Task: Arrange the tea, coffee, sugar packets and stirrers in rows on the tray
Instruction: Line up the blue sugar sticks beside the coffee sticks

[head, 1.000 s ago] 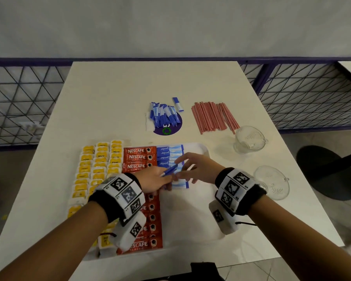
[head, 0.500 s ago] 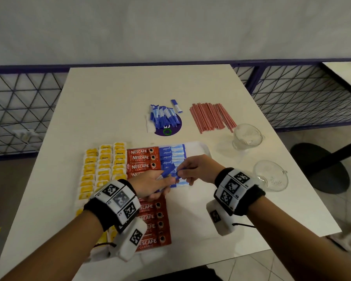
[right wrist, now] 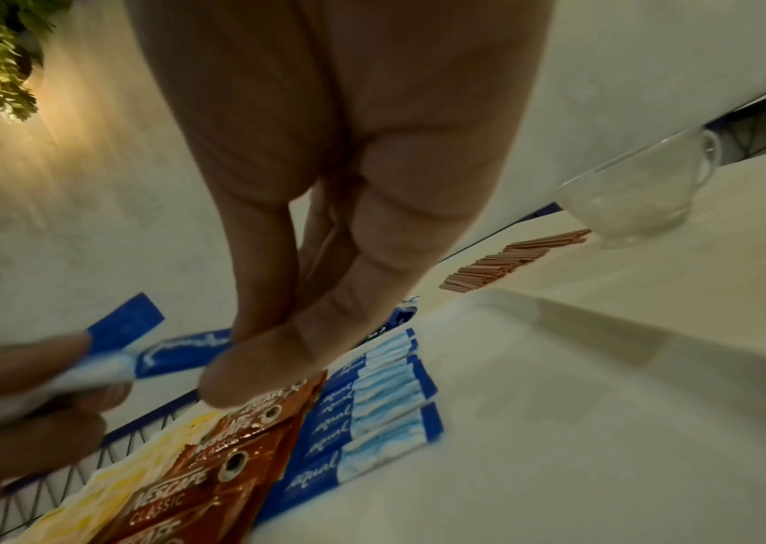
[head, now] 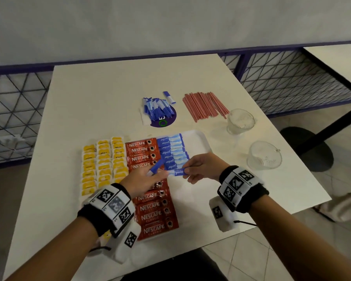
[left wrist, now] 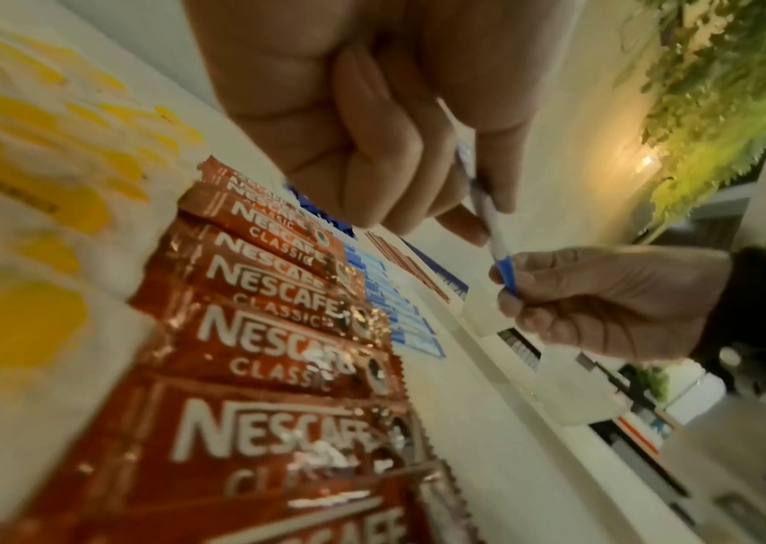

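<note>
Both forearms extend forward, wrists banded. Left hand [head: 145, 180] curled in a pinch grip; right hand [head: 203, 168] pinches fingertip-to-thumb, hands nearly touching.

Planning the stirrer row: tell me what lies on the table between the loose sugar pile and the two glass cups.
In the head view, the red stirrers lie between the sugar pile and the cups; otherwise bare table.

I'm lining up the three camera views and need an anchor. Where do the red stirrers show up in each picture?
Head: the red stirrers lie in a loose bundle on the table beyond the tray, right of centre, beside a glass cup.
Left wrist: a thin sliver of them, mid-frame, behind the fingers.
Right wrist: right of centre, below the glass cup.
Shared landmark: the row of blue sugar packets on the tray.
</note>
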Demonstrator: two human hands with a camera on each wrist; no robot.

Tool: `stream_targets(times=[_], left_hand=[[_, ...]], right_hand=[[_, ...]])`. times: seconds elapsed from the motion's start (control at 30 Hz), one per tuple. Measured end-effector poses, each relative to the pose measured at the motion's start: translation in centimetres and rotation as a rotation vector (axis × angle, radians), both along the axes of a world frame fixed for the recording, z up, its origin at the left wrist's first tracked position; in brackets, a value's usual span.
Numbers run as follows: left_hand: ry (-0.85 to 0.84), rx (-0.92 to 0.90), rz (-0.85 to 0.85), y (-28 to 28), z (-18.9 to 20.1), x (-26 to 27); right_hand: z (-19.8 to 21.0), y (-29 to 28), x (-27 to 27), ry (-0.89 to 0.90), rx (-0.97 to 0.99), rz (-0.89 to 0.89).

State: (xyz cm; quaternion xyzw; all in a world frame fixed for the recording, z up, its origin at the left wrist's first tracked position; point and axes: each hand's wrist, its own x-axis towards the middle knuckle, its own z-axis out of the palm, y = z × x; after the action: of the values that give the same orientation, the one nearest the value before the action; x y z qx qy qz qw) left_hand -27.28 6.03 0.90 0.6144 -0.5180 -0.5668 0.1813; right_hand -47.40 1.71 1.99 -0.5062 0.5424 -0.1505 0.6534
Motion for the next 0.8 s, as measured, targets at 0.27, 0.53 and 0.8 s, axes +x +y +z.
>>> stream_targets(times=[0.27, 0.53, 0.8], left_hand=[[0.103, -0.041, 0.223, -1.2, 0.4, -2.2], [0.010, -0.105, 0.233, -1.4, 0.1, -4.5], [-0.406, -0.140, -0.047, -1.4, -0.5, -5.3]], right_hand=[[0.0, 0.8, -0.7, -0.162, 0.118, -0.078], [-0.3, -0.2, -0.2, 0.024, 0.052, 0.182], [-1.4, -2.4, -2.6, 0.164, -0.098, 0.163]])
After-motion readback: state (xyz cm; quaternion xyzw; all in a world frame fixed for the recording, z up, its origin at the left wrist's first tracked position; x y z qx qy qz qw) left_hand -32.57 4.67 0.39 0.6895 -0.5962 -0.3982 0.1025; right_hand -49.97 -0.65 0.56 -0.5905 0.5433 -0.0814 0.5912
